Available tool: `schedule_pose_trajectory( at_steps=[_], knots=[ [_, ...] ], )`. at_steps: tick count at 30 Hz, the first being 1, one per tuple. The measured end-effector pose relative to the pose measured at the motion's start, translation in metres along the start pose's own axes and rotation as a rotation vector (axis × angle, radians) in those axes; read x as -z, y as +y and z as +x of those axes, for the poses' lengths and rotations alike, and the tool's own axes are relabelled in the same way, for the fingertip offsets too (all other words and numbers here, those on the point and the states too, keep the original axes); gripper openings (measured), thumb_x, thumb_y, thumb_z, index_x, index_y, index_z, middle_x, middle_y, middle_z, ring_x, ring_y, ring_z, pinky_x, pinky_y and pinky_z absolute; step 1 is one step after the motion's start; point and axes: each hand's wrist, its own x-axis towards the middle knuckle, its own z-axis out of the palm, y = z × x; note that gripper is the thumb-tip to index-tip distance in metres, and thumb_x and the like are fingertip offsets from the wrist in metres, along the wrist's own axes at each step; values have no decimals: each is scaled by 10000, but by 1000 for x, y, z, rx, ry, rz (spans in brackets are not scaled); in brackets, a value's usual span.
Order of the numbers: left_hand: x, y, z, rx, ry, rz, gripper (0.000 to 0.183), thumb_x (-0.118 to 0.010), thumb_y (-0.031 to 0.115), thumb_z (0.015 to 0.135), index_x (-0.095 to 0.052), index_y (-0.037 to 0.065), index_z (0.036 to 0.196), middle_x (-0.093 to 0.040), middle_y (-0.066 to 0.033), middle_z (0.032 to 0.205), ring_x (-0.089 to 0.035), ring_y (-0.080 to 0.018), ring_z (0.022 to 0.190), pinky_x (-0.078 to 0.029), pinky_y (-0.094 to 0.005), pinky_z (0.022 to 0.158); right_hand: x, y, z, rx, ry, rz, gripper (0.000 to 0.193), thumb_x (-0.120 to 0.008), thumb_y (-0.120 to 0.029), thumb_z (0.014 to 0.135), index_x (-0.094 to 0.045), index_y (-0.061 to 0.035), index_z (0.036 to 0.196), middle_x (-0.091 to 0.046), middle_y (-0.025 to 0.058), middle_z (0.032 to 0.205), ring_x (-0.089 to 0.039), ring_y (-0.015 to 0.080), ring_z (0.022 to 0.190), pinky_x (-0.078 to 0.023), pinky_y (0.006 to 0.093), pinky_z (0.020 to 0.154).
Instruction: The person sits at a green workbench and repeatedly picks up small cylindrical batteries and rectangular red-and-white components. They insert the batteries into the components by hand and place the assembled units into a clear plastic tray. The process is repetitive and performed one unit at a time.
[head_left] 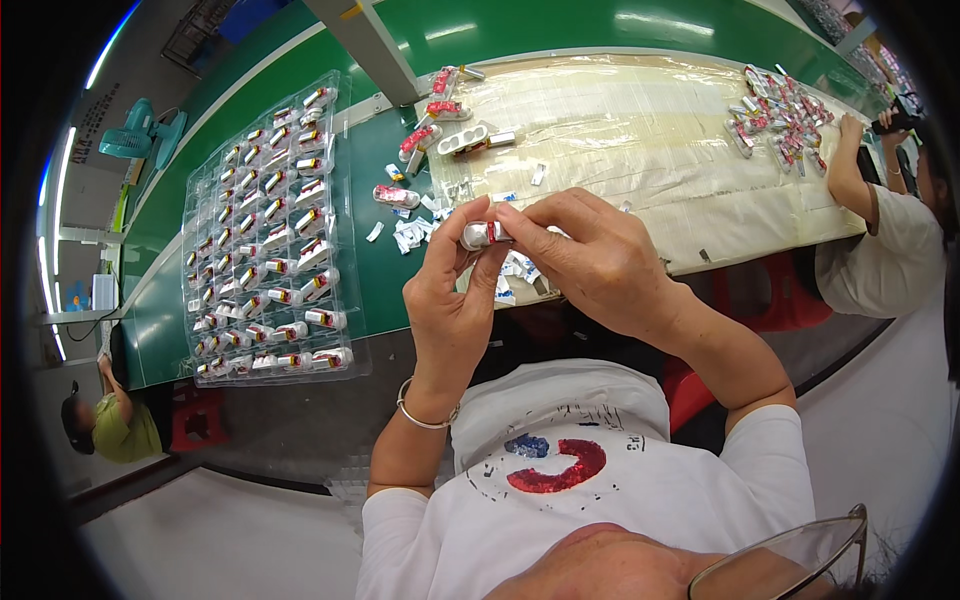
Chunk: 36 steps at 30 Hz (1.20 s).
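Observation:
Up in front of me, at the near edge of the table, both hands meet on a small white piece with a red band (482,235); its exact kind is not clear. My left hand (452,285) grips it between thumb and fingers. The thumb and fingertips of my right hand (605,262) pinch its right end, which they partly hide. Small white-and-blue paper slips (411,235) lie scattered just left of and below my hands. Beyond them a few red-and-white pieces (420,143) and a white piece with round openings (463,139) lie on the table.
To the left, a clear plastic tray (356,300) holds rows of small white, red and dark pieces. Yellowish wrapped sheeting (620,130) covers the table's middle. A pile of red-and-white pieces (780,120) lies far right, near another person's arm (850,175). A metal post (372,50) rises behind.

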Motion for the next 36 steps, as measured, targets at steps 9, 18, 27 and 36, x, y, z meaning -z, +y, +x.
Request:
schedule_pose_trajectory(
  at_steps=[9, 18, 27, 36],
  knots=[
    [-7, -4, -5, 19, 19, 59, 406, -626, -28, 893, -534, -9, 1288, -690, -117, 1050, -675, -135, 910, -548, -271, 790, -2, -8, -8, 16, -27, -135, 409, -644, -47, 733, -619, 50, 1129, -596, 86, 908, -594, 214, 784, -524, 294, 604],
    [-15, 6, -1, 164, 45, -336, 475, -620, -20, 898, -456, -70, 1341, -624, -176, 1185, -637, -165, 1016, -511, -265, 886, -5, -7, -3, -50, 44, -131, 330, -682, -65, 722, -668, -2, 1047, -611, 71, 938, -602, 214, 844, -534, 312, 659],
    [-16, 3, 1, -107, 89, -417, 466, -624, 114, 922, -467, -59, 1325, -613, -241, 1194, -644, -251, 1052, -530, -342, 919, 0, -6, -4, -327, 222, 644, 409, -769, -164, 788, -662, -63, 1169, -627, 81, 1054, -584, 211, 1017, -492, 311, 876],
    [-16, 1, -2, -204, 103, -354, 460, -636, 140, 915, -474, -38, 1307, -611, -269, 1185, -640, -285, 1067, -515, -384, 949, -7, -10, -10, -512, 244, 986, 394, -759, -137, 810, -648, -47, 1177, -624, 79, 1065, -627, 142, 942, -517, 257, 862]
  ],
)
